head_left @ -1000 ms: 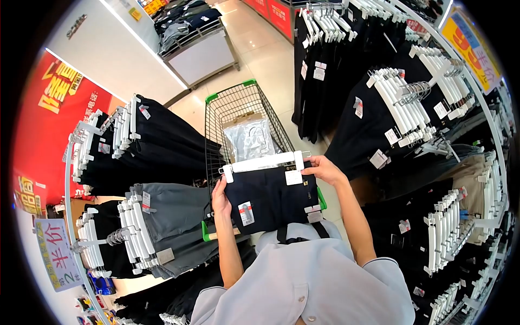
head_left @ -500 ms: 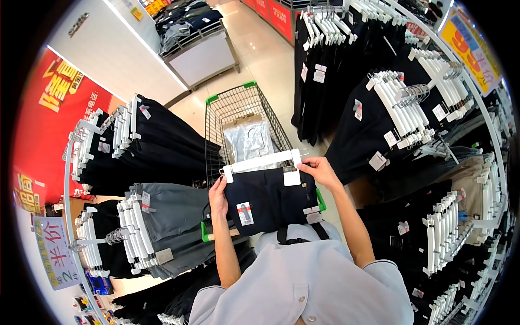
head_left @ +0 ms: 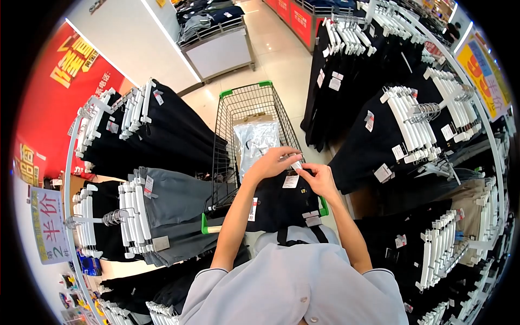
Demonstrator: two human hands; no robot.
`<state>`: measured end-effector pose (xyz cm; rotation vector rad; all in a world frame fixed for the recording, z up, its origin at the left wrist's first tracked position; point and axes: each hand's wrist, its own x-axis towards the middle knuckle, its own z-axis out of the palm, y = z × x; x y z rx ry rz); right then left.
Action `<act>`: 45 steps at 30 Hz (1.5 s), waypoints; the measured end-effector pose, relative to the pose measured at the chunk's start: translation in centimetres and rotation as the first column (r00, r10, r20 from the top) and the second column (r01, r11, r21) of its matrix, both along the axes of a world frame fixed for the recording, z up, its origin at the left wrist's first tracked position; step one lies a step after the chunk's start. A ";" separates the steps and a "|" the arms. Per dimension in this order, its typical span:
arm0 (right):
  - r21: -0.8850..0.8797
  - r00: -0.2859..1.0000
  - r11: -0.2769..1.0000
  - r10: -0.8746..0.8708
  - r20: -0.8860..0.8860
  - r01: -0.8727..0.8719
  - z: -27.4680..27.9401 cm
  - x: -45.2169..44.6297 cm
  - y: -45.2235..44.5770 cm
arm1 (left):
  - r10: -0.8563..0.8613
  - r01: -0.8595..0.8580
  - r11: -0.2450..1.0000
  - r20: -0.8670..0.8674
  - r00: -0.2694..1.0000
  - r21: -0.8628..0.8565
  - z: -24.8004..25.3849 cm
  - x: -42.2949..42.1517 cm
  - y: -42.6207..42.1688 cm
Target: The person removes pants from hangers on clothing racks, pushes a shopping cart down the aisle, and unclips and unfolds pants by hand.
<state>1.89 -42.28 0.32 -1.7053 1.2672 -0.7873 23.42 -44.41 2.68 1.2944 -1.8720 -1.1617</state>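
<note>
Dark trousers [head_left: 276, 203] with several tags hang in front of my body, over the near end of the shopping cart [head_left: 221, 116]. At their top right corner my right hand [head_left: 319, 180] pinches the end of the white hanger [head_left: 296, 164]. Reaching across the top of the trousers, my left hand [head_left: 275, 162] has its fingers bent at the same hanger end; what its fingertips hold is hidden. Most of the hanger is covered by my left hand. A white tag [head_left: 291, 181] lies just below the fingers.
Inside the cart is a clear plastic package [head_left: 254, 142]. Racks of dark trousers [head_left: 176, 130] and grey trousers [head_left: 179, 197] stand on the left. More dark trousers [head_left: 363, 135] hang on the right. A display bin [head_left: 219, 57] stands ahead beside the aisle.
My left hand has left the trousers' left corner and moved right, to the hanger's right end beside my right hand. The trousers' left side has dropped inward. The view has shifted slightly.
</note>
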 end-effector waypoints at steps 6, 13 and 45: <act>0.041 0.997 0.998 -0.046 0.055 0.044 -1.0 -2.0 0.1 | -0.065 0.132 0.957 -0.252 0.965 0.258 -3.3 0.7 -1.6; 0.098 0.980 0.995 -0.037 0.197 0.018 -1.2 -2.7 0.3 | -0.049 0.118 0.967 -0.289 0.956 0.226 -3.6 0.0 -1.4; 0.306 0.970 0.941 0.198 -0.142 -0.147 2.2 -5.5 0.3 | -0.083 0.115 0.975 -0.167 0.982 0.188 -4.7 -2.2 -0.2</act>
